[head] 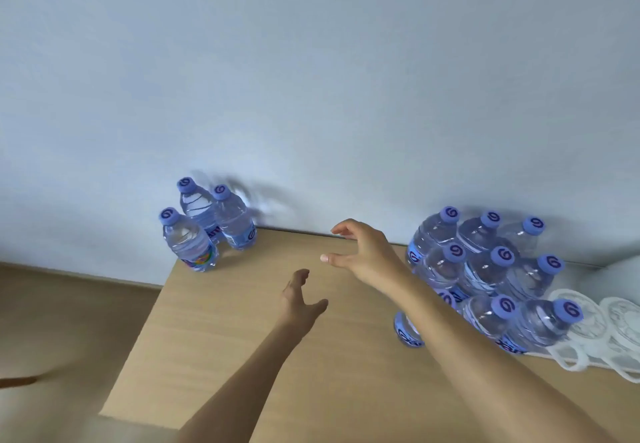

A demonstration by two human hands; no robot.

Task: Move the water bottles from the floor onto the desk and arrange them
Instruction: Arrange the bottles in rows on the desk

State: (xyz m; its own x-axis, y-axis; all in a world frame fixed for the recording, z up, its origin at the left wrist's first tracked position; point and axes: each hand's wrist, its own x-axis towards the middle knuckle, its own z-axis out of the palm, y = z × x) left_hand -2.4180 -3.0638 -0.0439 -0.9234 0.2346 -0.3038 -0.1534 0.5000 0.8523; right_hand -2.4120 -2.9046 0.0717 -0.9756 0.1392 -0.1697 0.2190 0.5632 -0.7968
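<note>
1. My right hand [363, 252] reaches forward above the middle of the counter [242, 331]; its fingers are spread and lightly curved, the thumb apart from them, and it holds nothing.
2. My left hand [300, 298] hovers lower and nearer to me, just left of the right hand; its fingers are likewise loose and parted, with nothing in them.
3. Both bare forearms enter from the lower edge of the view and cross the light wooden counter without visibly touching any bottle.
4. A group of three water bottles [207, 227] stands upright at the far left corner of the counter, close against the pale wall [311, 61]. Each is clear plastic with a purple cap and a blue label; the nearest of the three carries a multicoloured label.
5. A larger cluster of water bottles [485, 269] stands upright at the right side of the counter, packed in touching rows, all with purple caps. My right forearm hides part of the nearest row, so the exact count cannot be told.
6. The two groups stand well apart, and my hands lie between them.
7. Clear plastic carrier rings [602, 331] lie flat on the counter just right of the larger cluster.
8. The wooden floor [69, 321] shows to the left, below the counter's edge.
</note>
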